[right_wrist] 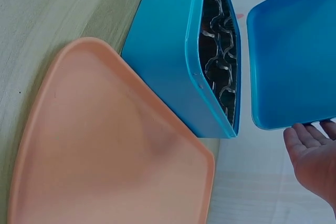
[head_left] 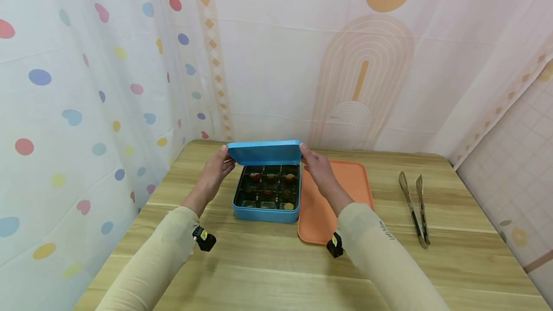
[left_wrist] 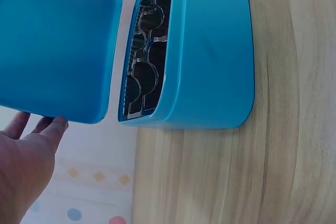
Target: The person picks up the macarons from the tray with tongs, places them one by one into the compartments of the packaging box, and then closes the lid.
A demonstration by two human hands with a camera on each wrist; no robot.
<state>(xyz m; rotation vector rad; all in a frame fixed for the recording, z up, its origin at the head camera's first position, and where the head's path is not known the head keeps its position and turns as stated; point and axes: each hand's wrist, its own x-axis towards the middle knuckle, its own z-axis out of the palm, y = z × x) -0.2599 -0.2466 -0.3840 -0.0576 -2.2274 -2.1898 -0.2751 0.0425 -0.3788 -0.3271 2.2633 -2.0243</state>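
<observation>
A blue lid (head_left: 264, 152) is held tilted above the back of a blue tin box (head_left: 265, 214), its inner side facing the viewer. My left hand (head_left: 213, 169) grips the lid's left edge, and my right hand (head_left: 318, 169) grips its right edge. In both wrist views the lid is apart from the box, and fingers reach its rim. Inside the box is a dark insert (head_left: 258, 190) with several compartments. Small roundish pieces lie in some of them, among them a yellowish one (head_left: 288, 206); their kind is too small to tell.
An orange tray (head_left: 315, 220) lies right beside the box, partly under my right forearm. Metal tongs (head_left: 415, 210) with dark grips lie farther right on the wooden table (head_left: 259, 272). Patterned curtains (head_left: 276, 61) hang behind the table and along its left side.
</observation>
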